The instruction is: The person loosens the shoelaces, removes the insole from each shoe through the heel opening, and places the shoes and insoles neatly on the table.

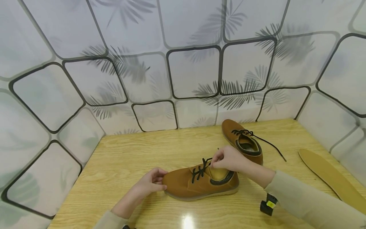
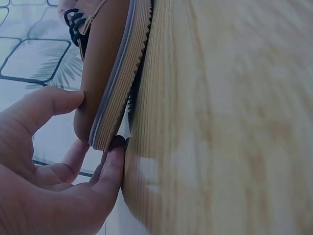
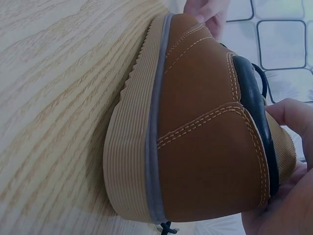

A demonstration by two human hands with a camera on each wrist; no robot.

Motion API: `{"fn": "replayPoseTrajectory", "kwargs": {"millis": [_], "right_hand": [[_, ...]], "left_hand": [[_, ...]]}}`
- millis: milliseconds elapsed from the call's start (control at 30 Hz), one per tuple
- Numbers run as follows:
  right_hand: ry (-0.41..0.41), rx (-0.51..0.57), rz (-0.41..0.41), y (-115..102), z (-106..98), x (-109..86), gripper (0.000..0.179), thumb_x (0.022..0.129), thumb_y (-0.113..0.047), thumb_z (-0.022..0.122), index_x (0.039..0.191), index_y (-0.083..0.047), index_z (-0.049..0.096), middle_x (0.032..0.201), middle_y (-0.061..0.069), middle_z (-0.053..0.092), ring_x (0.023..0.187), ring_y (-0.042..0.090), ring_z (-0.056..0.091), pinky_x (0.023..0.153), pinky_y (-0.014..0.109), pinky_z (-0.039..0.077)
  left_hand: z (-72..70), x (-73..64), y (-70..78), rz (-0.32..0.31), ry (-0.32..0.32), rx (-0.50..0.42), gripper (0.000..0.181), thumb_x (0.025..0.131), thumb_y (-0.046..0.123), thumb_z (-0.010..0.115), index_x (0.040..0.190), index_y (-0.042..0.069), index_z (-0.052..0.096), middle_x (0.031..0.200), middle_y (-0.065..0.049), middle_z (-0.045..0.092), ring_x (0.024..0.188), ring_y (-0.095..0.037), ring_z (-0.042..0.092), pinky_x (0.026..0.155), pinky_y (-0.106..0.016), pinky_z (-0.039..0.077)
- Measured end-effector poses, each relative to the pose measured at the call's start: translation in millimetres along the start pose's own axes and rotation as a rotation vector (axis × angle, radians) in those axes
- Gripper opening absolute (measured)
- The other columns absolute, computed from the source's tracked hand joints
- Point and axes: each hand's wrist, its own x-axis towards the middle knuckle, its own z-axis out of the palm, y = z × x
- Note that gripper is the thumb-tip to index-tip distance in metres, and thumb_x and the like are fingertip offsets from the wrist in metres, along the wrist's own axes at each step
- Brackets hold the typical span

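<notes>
A brown lace-up shoe (image 1: 183, 184) with black laces lies on its sole on the table, toe toward the left. My left hand (image 1: 151, 183) holds its toe, thumb on the upper and fingers by the sole, as the left wrist view shows. My right hand (image 1: 228, 159) is over the shoe opening. Its thumb and finger pinch the edge of a tan piece (image 1: 218, 174) there that looks like the tongue; the fingertips are partly hidden. In the right wrist view the shoe's heel (image 3: 210, 166) fills the middle, and the tan piece (image 3: 283, 142) stands out past the dark collar.
A second brown shoe (image 1: 231, 127) stands behind my right hand, one long lace (image 1: 271, 144) trailing right. At the right edge lies a tan insole (image 1: 328, 171), partly behind my right sleeve. Patterned covering (image 1: 194, 73) encloses the wooden table (image 1: 125, 152) at the back and sides.
</notes>
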Motion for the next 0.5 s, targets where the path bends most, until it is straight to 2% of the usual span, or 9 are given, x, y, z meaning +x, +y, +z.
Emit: {"fn": "replayPoseTrajectory", "kwargs": {"millis": [300, 500], "right_hand": [[0.056, 0.035, 0.069, -2.2, 0.0, -2.0, 0.01, 0.09, -0.015, 0.082, 0.086, -0.006, 0.083, 0.096, 0.004, 0.081, 0.09, 0.013, 0.068, 0.08, 0.032, 0.056], [0.117, 0.09, 0.126, -0.8, 1.9, -3.6, 0.012, 0.088, -0.018, 0.084, 0.088, -0.007, 0.083, 0.1, 0.005, 0.081, 0.091, 0.015, 0.067, 0.078, 0.031, 0.055]], "left_hand": [[0.5, -0.3, 1.7, -0.019, 0.017, 0.0, 0.052, 0.092, 0.0, 0.072, 0.138, -0.007, 0.05, 0.136, -0.018, 0.058, 0.114, -0.022, 0.058, 0.096, -0.027, 0.051], [0.5, -0.6, 1.6, -0.023, 0.019, -0.001, 0.052, 0.092, 0.001, 0.072, 0.138, -0.007, 0.05, 0.136, -0.018, 0.058, 0.114, -0.021, 0.058, 0.096, -0.026, 0.051]]}}
